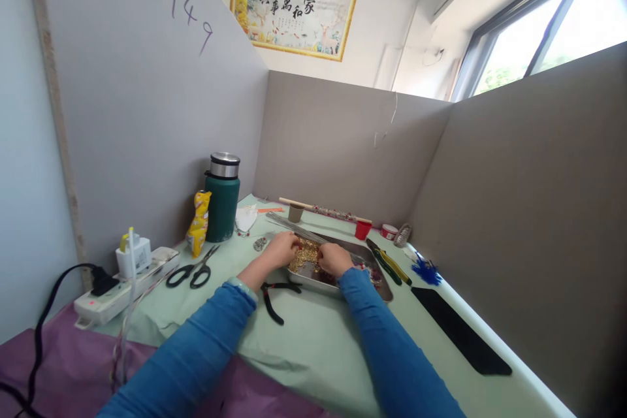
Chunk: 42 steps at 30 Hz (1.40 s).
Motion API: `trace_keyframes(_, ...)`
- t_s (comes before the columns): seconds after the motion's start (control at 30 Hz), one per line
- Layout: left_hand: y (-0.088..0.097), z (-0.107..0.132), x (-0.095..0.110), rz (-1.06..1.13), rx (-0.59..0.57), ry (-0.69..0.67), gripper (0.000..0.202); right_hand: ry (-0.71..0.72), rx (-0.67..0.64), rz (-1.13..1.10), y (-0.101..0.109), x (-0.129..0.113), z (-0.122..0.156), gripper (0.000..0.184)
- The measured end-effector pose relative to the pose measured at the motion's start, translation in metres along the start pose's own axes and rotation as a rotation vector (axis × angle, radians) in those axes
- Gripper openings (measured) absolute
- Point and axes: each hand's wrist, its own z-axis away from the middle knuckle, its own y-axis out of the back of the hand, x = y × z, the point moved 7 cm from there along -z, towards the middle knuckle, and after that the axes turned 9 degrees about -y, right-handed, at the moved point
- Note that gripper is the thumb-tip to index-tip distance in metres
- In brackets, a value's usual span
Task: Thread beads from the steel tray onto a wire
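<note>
Over the tray [316, 285] | your left hand [282, 249] and right hand [335, 259] curl, grip unclear | beaded strand [334, 213] apparently made; gold beads [307, 253] loose

This looks like a small craft workshop station, for beadwork by its contents, set inside a cubicle. Grey partition panels [350, 137] close in the green-covered table [313, 346], and handwritten digits [181, 3] mark one of them. The craft side shows in the metal tray [316, 285] with small gold-coloured beads [306, 253], thin wires [294, 227], black-handled pliers [271, 309], yellow-and-green-handled pliers [392, 264] and scissors [202, 264]. A power strip [102, 304] serves the spot; above the panels are a framed calligraphy picture [294, 16] and a window [519, 32]
</note>
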Motion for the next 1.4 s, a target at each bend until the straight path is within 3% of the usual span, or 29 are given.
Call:
trace_keyframes(0.8,0.003,0.003,0.003,0.001,-0.005,0.0,0.028,-0.014,0.0,0.039,-0.005,0.001,-0.003,0.023)
trace_keyframes(1.1,0.002,0.002,0.004,0.018,-0.024,-0.007,0.029,0.067,-0.013,0.065,-0.006,-0.014,-0.004,0.023)
trace_keyframes(1.4,0.002,0.002,0.003,-0.009,-0.024,-0.007,0.027,0.11,0.008,0.015,-0.005,-0.013,-0.003,0.025)
